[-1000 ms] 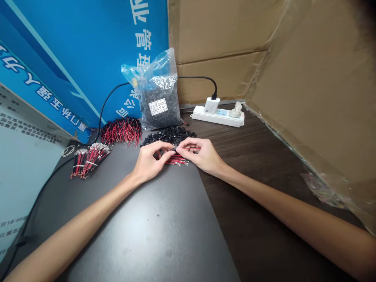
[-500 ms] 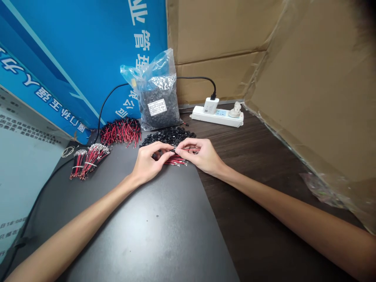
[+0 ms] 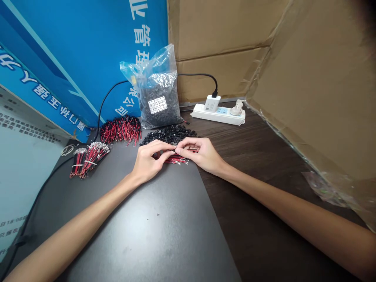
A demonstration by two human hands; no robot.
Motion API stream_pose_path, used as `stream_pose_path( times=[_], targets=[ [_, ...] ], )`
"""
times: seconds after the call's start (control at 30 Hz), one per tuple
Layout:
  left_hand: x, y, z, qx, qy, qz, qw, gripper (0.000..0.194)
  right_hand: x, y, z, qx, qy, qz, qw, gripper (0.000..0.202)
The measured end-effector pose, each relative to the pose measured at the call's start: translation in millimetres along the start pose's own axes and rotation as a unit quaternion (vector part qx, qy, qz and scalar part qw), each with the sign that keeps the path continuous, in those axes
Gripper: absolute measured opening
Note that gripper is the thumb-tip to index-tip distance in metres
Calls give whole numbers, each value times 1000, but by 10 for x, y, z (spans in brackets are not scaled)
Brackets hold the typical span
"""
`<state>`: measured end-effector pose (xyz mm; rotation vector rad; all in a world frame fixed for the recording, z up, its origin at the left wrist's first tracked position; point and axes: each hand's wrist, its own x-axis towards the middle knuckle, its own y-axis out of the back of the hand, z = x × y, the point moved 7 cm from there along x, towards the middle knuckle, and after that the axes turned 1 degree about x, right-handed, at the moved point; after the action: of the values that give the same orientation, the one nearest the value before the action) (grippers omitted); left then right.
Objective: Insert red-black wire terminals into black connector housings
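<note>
Thumb and forefinger of my left hand (image 3: 149, 159) are pinched on a small black connector housing (image 3: 174, 152), mostly covered by fingertips. Against them press the closed fingertips of my right hand (image 3: 203, 156), which grips a thin red wire (image 3: 194, 150); its end at the housing is hidden. Just under both hands lies a bunch of red and black wires (image 3: 178, 159) with bare metal tips. Right behind my fingers spreads a heap of loose black connector housings (image 3: 169, 134).
Behind the heap stands a clear bag (image 3: 160, 92) of black parts. Wires with black housings (image 3: 121, 129) are piled to its left, near tied wire bundles (image 3: 91, 158). A white power strip (image 3: 219, 114) with a plugged-in adapter lies at right, before cardboard walls (image 3: 220, 27).
The fingertips of both hands have drawn closer together around the housing, and less of the red wire shows at my right hand. The view has shifted slightly.
</note>
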<state>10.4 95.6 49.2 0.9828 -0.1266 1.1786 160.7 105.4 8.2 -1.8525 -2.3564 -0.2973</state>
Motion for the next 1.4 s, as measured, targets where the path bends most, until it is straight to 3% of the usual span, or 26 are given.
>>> stream_pose_path(
  times=[0.27,0.87,1.4],
  targets=[
    [5,19,-64,12,61,21,998,13,8,16,-29,-8,24,21,999,23],
    [13,11,-14,11,5,16,1000,12,13,11,0,4,20,18,1000,20],
    [11,-5,-13,10,12,1,1000,10,8,11,21,-10,1,5,1000,20]
  ],
)
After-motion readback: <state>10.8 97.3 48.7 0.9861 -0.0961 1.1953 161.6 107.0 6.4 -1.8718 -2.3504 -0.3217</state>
